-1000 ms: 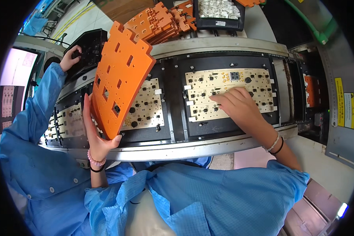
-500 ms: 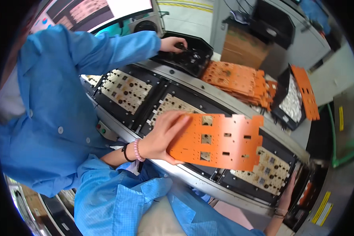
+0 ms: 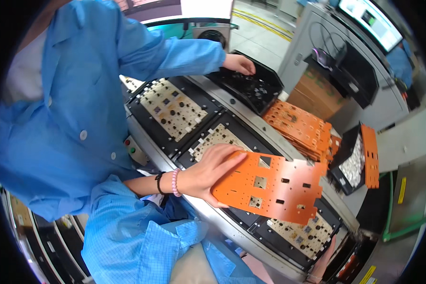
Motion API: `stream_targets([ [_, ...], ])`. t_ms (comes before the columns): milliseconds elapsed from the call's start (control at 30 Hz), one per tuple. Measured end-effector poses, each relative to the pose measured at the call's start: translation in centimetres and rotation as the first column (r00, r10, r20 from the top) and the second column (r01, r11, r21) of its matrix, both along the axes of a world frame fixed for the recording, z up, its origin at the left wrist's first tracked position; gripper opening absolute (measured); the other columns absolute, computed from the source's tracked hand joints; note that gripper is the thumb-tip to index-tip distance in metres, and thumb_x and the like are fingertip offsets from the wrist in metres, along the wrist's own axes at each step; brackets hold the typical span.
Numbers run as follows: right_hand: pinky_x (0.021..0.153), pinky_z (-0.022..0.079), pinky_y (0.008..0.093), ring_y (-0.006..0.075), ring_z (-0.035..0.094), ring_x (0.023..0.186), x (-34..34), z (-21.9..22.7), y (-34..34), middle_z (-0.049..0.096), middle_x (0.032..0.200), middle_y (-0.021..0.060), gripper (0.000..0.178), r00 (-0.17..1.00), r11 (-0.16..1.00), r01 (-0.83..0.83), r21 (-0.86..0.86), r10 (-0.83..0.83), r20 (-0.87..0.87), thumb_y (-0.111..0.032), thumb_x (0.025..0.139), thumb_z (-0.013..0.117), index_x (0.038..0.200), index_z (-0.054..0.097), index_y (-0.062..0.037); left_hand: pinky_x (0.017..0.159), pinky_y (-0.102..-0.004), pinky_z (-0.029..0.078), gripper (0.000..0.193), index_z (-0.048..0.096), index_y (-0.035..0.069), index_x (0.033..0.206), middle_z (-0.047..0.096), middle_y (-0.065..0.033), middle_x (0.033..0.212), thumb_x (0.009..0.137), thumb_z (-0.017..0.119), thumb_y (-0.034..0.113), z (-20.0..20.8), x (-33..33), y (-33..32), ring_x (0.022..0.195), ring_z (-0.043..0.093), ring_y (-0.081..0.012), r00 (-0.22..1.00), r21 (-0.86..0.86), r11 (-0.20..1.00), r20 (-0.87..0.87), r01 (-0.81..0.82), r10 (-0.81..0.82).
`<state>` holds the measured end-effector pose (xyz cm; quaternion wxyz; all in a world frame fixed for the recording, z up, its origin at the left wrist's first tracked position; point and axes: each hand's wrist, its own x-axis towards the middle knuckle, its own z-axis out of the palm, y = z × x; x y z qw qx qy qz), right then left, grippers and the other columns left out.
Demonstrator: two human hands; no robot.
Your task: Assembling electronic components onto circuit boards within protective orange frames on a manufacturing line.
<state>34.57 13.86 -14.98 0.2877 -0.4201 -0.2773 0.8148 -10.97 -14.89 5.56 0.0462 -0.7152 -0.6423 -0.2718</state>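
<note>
the left hand (image 3: pixel 210 176) clamps an orange sheet (image 3: pixel 296 194) at mid-frame; the right hand (image 3: pixel 323 262) (its grip i cannot tell) is beside a circuit board (image 3: pixel 311 234), lower right.

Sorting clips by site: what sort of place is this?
Probably an electronics assembly line: circuit boards sit in black carriers between metal rails, and a black bin of small parts stands alongside.

Extends the left forearm (image 3: pixel 146 185) from left of centre, nearly straight at the wrist (image 3: pixel 168 182), with left grip (image 3: pixel 208 176) closed mid-frame, thumb (image 3: pixel 217 202) below fingers (image 3: pixel 229 158). Reaches upward with right grip (image 3: pixel 323 261) at lower right, too obscured to show its closure.
</note>
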Motion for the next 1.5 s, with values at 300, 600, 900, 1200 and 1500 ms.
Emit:
stream_targets([
  [300, 0.114, 0.039, 0.0402, 0.0267, 0.049, 0.137, -6.3, 10.4, -4.5, 0.049, 0.152, 0.0128, 0.062, 0.882, 0.964, -0.070, 0.257, -0.060, 0.467, -0.042, 0.110, 0.042, 0.153, 0.040, 0.0022, 0.111, -0.0561, 0.032, 0.120, 0.030, 0.000, 0.157, 0.035, -0.0257, 0.149, 0.068, 0.079, 0.062, -0.2, 0.0, -0.1, 0.135, 0.039, -0.0440, 0.999, -0.007, 1.000, 0.034, -0.009, 0.009],
  [600, 0.104, 0.051, 0.0426, 0.0292, 0.061, 0.125, -7.5, 5.9, -1.2, 0.061, 0.140, 0.0139, 0.058, 0.927, 0.984, -0.172, -0.047, 0.178, 0.331, -0.043, 0.107, 0.046, 0.146, 0.050, -0.0002, 0.110, -0.0561, 0.032, 0.121, 0.029, -0.001, 0.158, 0.034, -0.0259, 0.148, 0.068, 0.079, 0.063, -0.3, -1.3, 0.4, 0.134, 0.038, -0.0456, 0.990, 0.022, 0.999, 0.135, -0.038, 0.035],
  [900, 0.101, 0.053, 0.0449, 0.0289, 0.063, 0.121, -10.2, 7.2, -4.6, 0.062, 0.136, 0.0121, 0.059, 0.985, 0.988, -0.155, -0.003, 0.155, 0.076, -0.047, 0.104, 0.047, 0.145, 0.051, -0.0044, 0.109, -0.0569, 0.032, 0.122, 0.029, -0.001, 0.157, 0.034, -0.0261, 0.148, 0.067, 0.081, 0.063, 0.1, -2.8, -1.0, 0.134, 0.038, -0.0458, 0.982, 0.053, 0.997, 0.185, -0.047, 0.037],
  [1200, 0.100, 0.054, 0.0405, 0.0265, 0.066, 0.118, -15.8, 10.9, -8.4, 0.065, 0.133, 0.0114, 0.053, 0.990, 0.992, -0.123, -0.030, 0.125, 0.062, -0.041, 0.106, 0.044, 0.141, 0.053, -0.0024, 0.111, -0.0562, 0.032, 0.125, 0.027, -0.001, 0.156, 0.034, -0.0258, 0.149, 0.064, 0.084, 0.061, 0.7, -5.2, -2.2, 0.136, 0.037, -0.0435, 0.971, 0.012, 0.999, 0.239, -0.031, 0.027],
  [1500, 0.099, 0.055, 0.0398, 0.0254, 0.067, 0.115, -20.7, 12.6, -10.7, 0.066, 0.131, 0.0112, 0.049, 0.990, 0.991, -0.132, -0.018, 0.132, 0.053, -0.037, 0.107, 0.044, 0.141, 0.052, -0.0022, 0.109, -0.0543, 0.033, 0.126, 0.026, -0.002, 0.156, 0.034, -0.0250, 0.151, 0.063, 0.086, 0.057, 0.8, -6.6, -2.1, 0.135, 0.039, -0.0429, 0.967, 0.059, 0.998, 0.255, -0.017, 0.002],
])
